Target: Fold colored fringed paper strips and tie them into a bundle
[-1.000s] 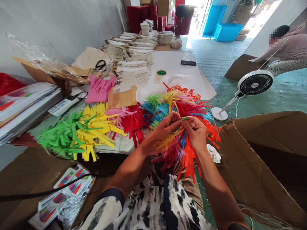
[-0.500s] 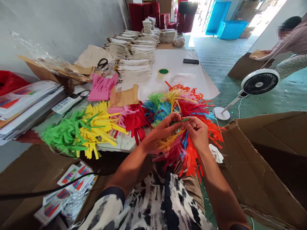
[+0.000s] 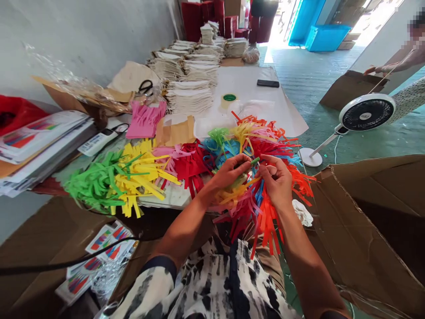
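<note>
My left hand point(image 3: 230, 172) is closed on a rolled green paper tassel point(image 3: 255, 161), whose end sticks out past the fingertips. Close beside that end, my right hand point(image 3: 278, 179) pinches with thumb and forefinger. A tiny pale bit shows at its fingertips, too small to name. Under and around both hands spreads a pile of fringed tissue-paper tassels, with orange-red strips point(image 3: 267, 223), yellow-orange strips point(image 3: 234, 195) and blue strips point(image 3: 221, 150). Left of them lie red fringe point(image 3: 191, 168), yellow fringe point(image 3: 141, 170) and green fringe point(image 3: 94, 181).
Pink fringed paper point(image 3: 144, 122), a tape roll point(image 3: 229, 99), a phone point(image 3: 268, 83) and stacked white bundles point(image 3: 189, 97) are on the table. A fan point(image 3: 367, 113) and an open cardboard box point(image 3: 358, 212) stand at right. A person point(image 3: 403, 60) bends over cardboard behind the fan.
My hands have drawn slightly apart at the fingertips. The green end now shows by my left hand, with the pale bit at my right. The person at right has shifted rightward in view.
</note>
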A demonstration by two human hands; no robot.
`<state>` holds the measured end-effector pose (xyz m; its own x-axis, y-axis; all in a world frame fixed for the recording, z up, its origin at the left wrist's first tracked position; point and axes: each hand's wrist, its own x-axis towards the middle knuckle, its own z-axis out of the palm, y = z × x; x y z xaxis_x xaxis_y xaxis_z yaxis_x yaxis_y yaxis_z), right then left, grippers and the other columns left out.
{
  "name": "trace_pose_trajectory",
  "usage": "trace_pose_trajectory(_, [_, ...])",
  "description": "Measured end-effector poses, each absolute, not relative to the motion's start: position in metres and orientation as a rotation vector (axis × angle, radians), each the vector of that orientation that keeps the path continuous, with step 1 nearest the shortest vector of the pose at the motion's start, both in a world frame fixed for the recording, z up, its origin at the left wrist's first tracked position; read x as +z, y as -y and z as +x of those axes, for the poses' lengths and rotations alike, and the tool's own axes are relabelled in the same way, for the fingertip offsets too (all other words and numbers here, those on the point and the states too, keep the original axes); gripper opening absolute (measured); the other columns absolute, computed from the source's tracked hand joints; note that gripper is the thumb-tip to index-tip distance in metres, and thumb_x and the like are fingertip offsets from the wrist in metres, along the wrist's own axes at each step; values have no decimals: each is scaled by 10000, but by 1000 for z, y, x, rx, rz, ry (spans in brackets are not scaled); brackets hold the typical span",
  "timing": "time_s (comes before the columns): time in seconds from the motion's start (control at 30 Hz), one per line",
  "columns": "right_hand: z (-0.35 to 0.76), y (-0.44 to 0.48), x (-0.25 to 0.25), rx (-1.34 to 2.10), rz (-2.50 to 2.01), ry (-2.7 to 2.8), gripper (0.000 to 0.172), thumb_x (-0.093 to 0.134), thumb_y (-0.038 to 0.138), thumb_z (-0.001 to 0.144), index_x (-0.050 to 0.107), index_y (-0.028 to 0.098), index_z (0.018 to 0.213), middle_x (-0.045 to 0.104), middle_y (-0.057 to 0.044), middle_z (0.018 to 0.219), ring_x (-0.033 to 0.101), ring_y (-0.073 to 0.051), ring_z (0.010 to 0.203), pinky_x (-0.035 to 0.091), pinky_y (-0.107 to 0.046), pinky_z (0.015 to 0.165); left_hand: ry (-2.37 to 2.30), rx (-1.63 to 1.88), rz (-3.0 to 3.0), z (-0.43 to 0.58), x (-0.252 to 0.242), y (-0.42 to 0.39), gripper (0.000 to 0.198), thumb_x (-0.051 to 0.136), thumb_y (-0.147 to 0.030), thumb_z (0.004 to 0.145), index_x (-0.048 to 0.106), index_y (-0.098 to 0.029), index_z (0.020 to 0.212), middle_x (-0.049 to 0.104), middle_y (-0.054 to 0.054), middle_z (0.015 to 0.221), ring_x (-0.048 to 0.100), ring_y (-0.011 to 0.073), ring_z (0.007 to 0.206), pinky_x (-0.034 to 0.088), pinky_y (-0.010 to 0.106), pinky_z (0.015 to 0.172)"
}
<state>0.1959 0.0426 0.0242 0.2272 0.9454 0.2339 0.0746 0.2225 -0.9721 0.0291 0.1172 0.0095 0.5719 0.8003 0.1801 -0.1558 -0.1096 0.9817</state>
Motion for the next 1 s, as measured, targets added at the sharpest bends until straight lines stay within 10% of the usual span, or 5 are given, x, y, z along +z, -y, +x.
trace_pose_trajectory(0.17, [190,-36,29,911,-1121,1248,694,751,453,931,478,317,1554,728,35,763,596,-145,612,415,-282,557,-582,896,1302,33,10,-118,430,689,-604,950,553,-196,931,523,-40,788,453,82,634,378,230,606])
trace_pose_trajectory(1.0, [190,-35,25,853,-1126,1317,642,714,434,963,477,337,1553,742,21,790,620,-147,622,444,-286,556,-691,909,1419,37,19,-108,465,617,-658,931,508,-209,875,492,-21,803,436,124,695,394,274,666])
